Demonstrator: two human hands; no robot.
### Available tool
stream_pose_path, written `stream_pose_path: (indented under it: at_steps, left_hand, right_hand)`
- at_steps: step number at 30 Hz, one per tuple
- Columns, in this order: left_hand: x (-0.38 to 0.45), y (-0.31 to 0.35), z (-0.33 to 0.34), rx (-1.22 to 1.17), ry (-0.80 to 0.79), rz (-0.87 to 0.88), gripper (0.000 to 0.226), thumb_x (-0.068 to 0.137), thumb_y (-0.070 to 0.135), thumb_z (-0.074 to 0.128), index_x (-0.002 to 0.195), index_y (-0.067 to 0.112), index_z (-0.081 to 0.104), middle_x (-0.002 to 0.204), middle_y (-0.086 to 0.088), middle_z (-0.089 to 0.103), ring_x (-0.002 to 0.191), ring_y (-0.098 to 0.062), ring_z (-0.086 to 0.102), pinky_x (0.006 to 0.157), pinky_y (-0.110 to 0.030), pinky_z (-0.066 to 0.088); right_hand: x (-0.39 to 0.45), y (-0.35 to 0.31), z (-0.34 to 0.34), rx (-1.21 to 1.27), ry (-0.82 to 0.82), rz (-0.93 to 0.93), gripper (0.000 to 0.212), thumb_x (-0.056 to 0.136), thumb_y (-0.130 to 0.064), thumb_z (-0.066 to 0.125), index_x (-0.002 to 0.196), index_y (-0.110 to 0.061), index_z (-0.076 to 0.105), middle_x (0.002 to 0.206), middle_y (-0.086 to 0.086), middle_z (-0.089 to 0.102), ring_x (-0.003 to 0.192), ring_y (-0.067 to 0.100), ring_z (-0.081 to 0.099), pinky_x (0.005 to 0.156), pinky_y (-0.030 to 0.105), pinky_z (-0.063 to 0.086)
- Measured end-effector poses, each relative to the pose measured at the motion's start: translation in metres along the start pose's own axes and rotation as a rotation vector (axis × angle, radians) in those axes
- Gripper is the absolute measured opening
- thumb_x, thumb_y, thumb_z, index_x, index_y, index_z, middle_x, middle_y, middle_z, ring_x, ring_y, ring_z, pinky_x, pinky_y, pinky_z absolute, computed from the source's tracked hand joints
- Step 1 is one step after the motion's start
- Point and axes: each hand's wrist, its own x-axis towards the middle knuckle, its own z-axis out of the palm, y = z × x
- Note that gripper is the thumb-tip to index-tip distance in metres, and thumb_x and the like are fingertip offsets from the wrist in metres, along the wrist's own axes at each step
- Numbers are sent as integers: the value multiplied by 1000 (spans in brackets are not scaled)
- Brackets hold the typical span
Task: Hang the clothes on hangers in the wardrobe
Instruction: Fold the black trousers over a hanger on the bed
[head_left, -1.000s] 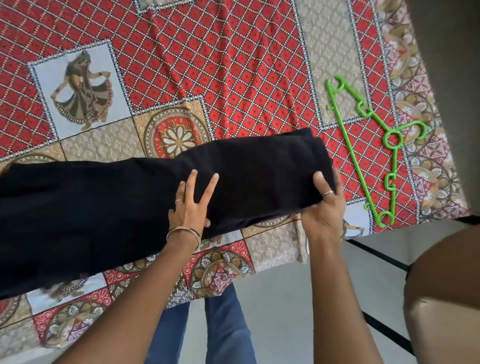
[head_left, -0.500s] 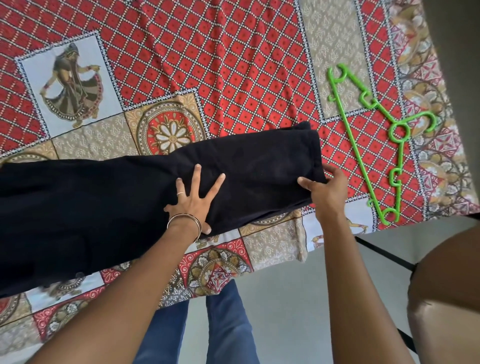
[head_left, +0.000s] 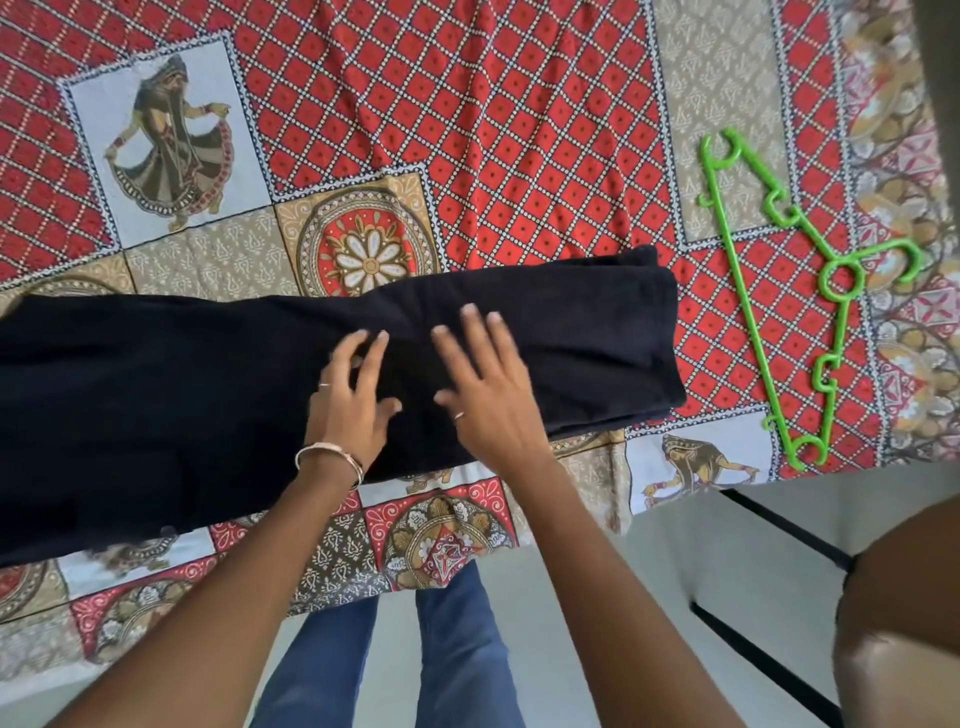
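A long black garment (head_left: 587, 338), folded lengthwise, lies across the patterned bedspread (head_left: 467, 130) from the left edge to right of centre. Both my hands lie flat on its middle, side by side. My left hand (head_left: 353, 400), with a bangle at the wrist, presses down with fingers spread. My right hand (head_left: 483, 389) lies just beside it, fingers straight and slightly blurred. A bright green plastic hanger (head_left: 810, 296) lies on the bedspread to the right of the garment's folded end, touched by neither hand.
The bed's near edge runs across the lower frame, and my legs in blue jeans (head_left: 457, 654) stand against it. Pale floor with black lines (head_left: 753, 597) lies at the right. A brown rounded object (head_left: 904, 623) fills the lower right corner.
My right hand has let go of the garment's folded right end and slid left, now lying flat beside my left hand. The left hand has stayed on the garment's middle.
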Motion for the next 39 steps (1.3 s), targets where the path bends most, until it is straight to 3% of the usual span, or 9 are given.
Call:
stream_pose_path:
  at_steps: [2,9,13,18,23,27,30,35,39]
  left_hand:
    - [-11,-5,-1,77,-50,-183,93,71,40,78,146,39,24,149,-5,17,122,-39,33,80,-58,50]
    - [-28,-38,-6,17,-276,-271,108,68,45,81,148,46,8,121,-8,27,97,-29,39,91,-46,47]
    - [-20,-34,-12,2,-324,-245,104,76,37,76,150,41,2,115,-8,33,95,-26,46,87,-46,49]
    - [-37,-31,-5,-114,-302,-297,80,82,33,72,143,34,21,114,-7,53,98,-27,60,84,-47,50]
    - [-43,-46,-1,-523,-332,-395,43,81,29,74,118,25,53,77,1,60,69,-12,58,74,-32,51]
    - [-54,-78,-30,-907,-300,-519,26,87,26,68,112,22,62,87,-8,68,66,-13,63,59,-24,49]
    - [-71,-122,-67,-1093,-110,-600,23,92,21,62,114,17,62,80,-3,67,54,-7,59,51,-21,47]
    - [-117,-232,-127,-1326,162,-783,19,95,33,55,103,19,65,75,-3,67,50,-8,58,50,-21,49]
    - [-171,-340,-164,-1672,407,-1005,54,96,60,28,117,21,59,96,-2,66,79,-16,62,75,-33,49]
  right_hand:
    - [-2,24,7,-175,-176,-76,82,84,-49,62,152,-36,18,162,0,11,148,33,5,112,62,19]
    - [-28,82,-17,-19,29,1063,81,96,-55,44,155,-23,-2,161,8,-14,146,37,-13,109,68,1]
    - [-30,33,-8,332,463,1333,94,88,-38,67,153,-9,7,155,27,12,140,44,22,108,52,29]
    - [-23,-31,13,1131,629,1632,83,78,-25,80,144,-11,31,130,4,53,114,22,57,94,30,47]
    - [-3,-58,8,1437,701,1508,48,82,4,69,124,-8,49,121,7,62,89,15,63,56,20,55]
    - [3,-111,4,1067,804,1179,61,88,2,65,140,-4,35,119,-11,49,100,7,56,78,5,42]
    - [11,-165,1,649,744,908,51,92,1,56,139,6,35,130,10,49,115,20,49,91,7,30]
    - [11,-291,57,41,134,526,34,86,-7,37,103,-1,66,98,28,66,92,43,65,76,45,55]
    - [-9,-372,132,-203,-383,-7,66,90,-7,54,146,-36,34,142,20,45,122,37,49,96,46,42]
